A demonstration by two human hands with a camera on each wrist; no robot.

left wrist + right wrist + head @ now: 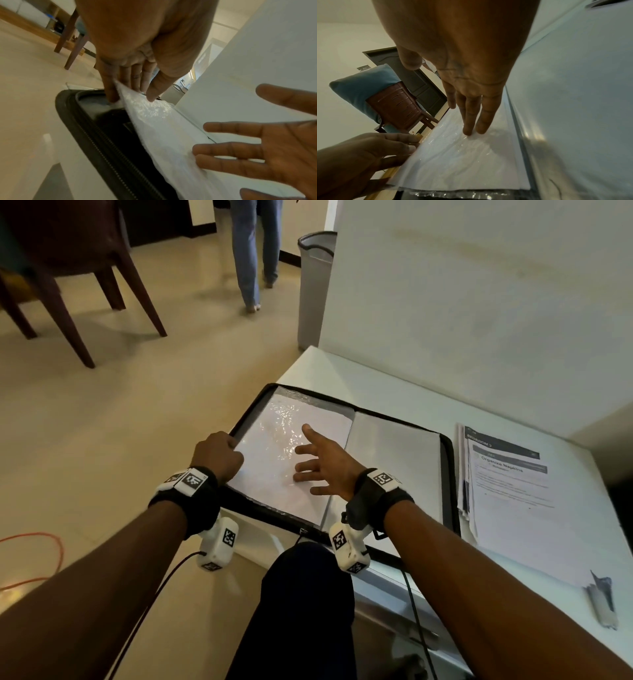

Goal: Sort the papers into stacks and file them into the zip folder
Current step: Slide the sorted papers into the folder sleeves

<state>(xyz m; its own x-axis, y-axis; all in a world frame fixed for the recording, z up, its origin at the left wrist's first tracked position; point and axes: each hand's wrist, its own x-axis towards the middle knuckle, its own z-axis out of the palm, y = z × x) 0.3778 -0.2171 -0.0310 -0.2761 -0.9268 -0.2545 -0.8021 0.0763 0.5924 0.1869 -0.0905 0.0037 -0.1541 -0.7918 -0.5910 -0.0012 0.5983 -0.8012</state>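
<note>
A black zip folder (451, 474) lies open on the white table (394, 385). Its left half holds a clear plastic sleeve (274, 440) with white paper inside. My left hand (219, 455) pinches the sleeve's left edge (123, 92) and lifts it off the folder (85, 135). My right hand (318, 465) is spread flat over the sleeve (453, 155), fingertips (471, 129) touching the plastic. A stack of printed papers (513, 501) lies to the right of the folder.
A grey waste bin (313, 285) stands on the floor beyond the table corner. A brown chair (75, 268) is at far left and a person's legs (255, 251) are in the background. A binder clip (603, 601) lies near the table's right front edge.
</note>
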